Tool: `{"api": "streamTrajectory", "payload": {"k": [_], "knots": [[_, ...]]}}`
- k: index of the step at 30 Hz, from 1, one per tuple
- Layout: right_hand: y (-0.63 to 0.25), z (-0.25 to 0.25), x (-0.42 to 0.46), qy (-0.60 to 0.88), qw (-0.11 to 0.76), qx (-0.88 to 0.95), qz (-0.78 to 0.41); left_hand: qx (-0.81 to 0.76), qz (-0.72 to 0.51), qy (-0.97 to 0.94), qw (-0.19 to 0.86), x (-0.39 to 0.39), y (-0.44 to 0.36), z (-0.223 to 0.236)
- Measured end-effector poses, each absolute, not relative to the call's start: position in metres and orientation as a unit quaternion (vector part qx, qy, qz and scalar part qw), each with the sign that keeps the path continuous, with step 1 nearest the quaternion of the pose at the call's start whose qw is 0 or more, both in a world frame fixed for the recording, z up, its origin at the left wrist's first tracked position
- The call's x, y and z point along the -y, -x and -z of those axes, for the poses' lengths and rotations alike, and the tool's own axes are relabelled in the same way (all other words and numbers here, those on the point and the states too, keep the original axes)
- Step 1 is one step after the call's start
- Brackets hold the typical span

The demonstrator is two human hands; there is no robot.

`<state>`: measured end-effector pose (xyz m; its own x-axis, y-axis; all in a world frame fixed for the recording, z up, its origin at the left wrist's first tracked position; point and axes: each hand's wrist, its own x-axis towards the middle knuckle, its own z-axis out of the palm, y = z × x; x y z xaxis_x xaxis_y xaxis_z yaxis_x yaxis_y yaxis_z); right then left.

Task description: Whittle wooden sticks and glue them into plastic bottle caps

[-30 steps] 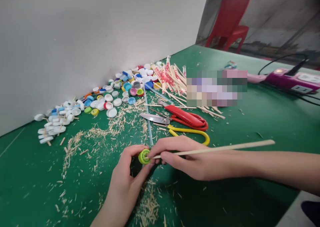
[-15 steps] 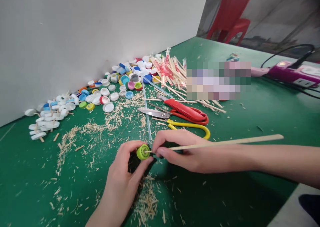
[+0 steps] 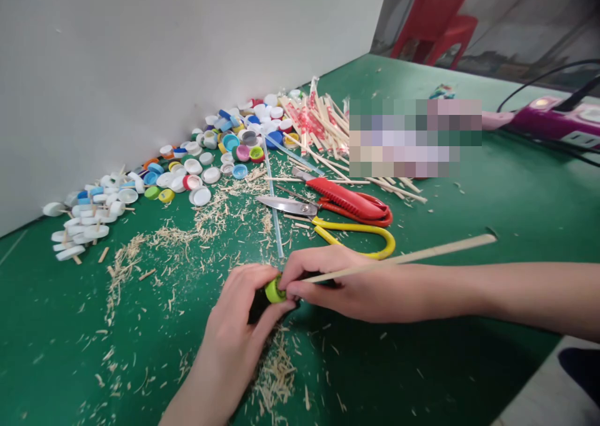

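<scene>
Between the thumb and fingers of my left hand (image 3: 234, 320) is a lime-green bottle cap (image 3: 274, 290), held on its edge low over the table. My right hand (image 3: 342, 285) is closed in a pinch on a wooden chopstick (image 3: 422, 252), close to the end that meets the cap. The long end of the stick slants up to the right, above my forearm. My right fingertips touch the cap or nearly so, and they hide the point where stick and cap meet.
Scissors (image 3: 300, 207) with yellow and red handles and a red utility knife (image 3: 344, 198) lie beyond my hands. Behind them are bottle caps (image 3: 210, 175), chopsticks (image 3: 323, 123) and glue sticks (image 3: 276, 226). Wood shavings (image 3: 276, 376) litter the green table (image 3: 398, 363). A purple power strip (image 3: 544, 123) sits right.
My right fingers have slid along the chopstick up to the cap. The cap has turned slightly, and the stick's free end has swung left and tilts up more steeply.
</scene>
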<state>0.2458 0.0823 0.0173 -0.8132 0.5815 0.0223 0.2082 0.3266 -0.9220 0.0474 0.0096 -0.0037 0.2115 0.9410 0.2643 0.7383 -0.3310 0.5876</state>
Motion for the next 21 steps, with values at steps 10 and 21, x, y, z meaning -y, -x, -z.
{"api": "streamTrajectory", "payload": {"k": [10,21], "knots": [[-0.252,-0.025,-0.089,0.274,0.223,0.747,-0.564,-0.593,-0.369,-0.701,0.140,-0.009,-0.040,0.008],[-0.253,-0.025,-0.087,0.262,0.185,0.737,-0.594,-0.603,-0.344,-0.708,0.130,-0.005,-0.038,0.000]]}}
